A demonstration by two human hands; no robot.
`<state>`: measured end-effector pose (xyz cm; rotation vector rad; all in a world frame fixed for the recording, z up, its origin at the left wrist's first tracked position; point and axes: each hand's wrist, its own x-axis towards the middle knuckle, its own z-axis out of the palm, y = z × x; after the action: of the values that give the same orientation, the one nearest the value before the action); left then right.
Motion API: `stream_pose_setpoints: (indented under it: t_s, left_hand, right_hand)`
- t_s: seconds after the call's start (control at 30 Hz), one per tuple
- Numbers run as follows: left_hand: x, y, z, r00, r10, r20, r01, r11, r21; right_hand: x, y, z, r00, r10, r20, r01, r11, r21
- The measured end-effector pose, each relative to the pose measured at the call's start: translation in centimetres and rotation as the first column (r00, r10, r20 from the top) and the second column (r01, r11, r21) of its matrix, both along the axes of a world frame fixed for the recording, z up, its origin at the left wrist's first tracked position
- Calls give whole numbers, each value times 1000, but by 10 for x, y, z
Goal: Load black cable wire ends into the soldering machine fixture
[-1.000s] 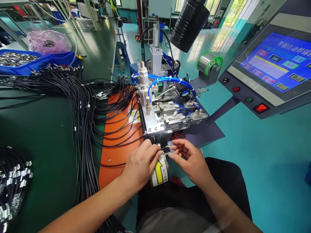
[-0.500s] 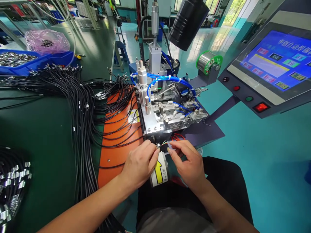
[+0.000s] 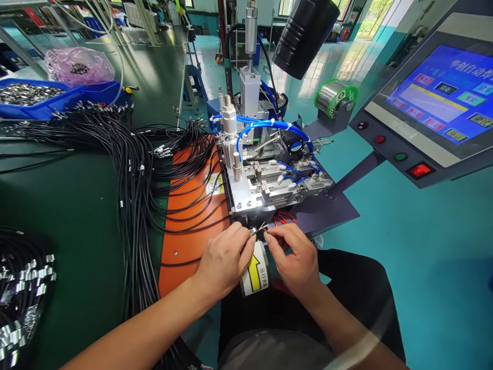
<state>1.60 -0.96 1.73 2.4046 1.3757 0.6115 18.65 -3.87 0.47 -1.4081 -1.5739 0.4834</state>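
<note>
My left hand [image 3: 225, 257] is closed on the end of a black cable [image 3: 181, 265], pinched between thumb and forefinger. Thin coloured wires [image 3: 262, 226] fan out from that end, just past the fingertips. Close on the right, my right hand [image 3: 296, 254] has its thumb and forefinger together at the tip of a reddish wire. Both hands are in front of a metal soldering machine [image 3: 246, 192]. Below them sits a white cylinder [image 3: 254, 272] with a yellow arrow.
Bundled black cables [image 3: 134, 205] lie across the green table [image 3: 84, 205] and an orange plate [image 3: 185, 241]. A blue bin [image 3: 73, 100] holds small metal parts. At right stand a solder spool [image 3: 331, 98] and a control screen [image 3: 435, 97]. A black lamp-like cylinder [image 3: 306, 38] hangs above.
My right hand has moved slightly left, and its fingertips have closed in on the wires. The left hand keeps its hold on the cable. The whole view has shifted a little.
</note>
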Motion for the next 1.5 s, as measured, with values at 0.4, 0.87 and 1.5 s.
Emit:
stream_pose_setpoints:
  t_s: [0.4,0.87,1.5]
  left_hand:
    - [0,1,4,999,-13,48,14,1000,-8]
    - [-1,-2,6,978,-22,206,45,993,-106]
    - [0,0,2,973,-25,228,51,993,-110]
  right_hand:
    - [1,7,5,996,16,-90,-26,993,-115]
    - [-7,0,4,977,46,-210,-74,989,-127]
    - [13,6,15,973,144,-181,-158,985,-65]
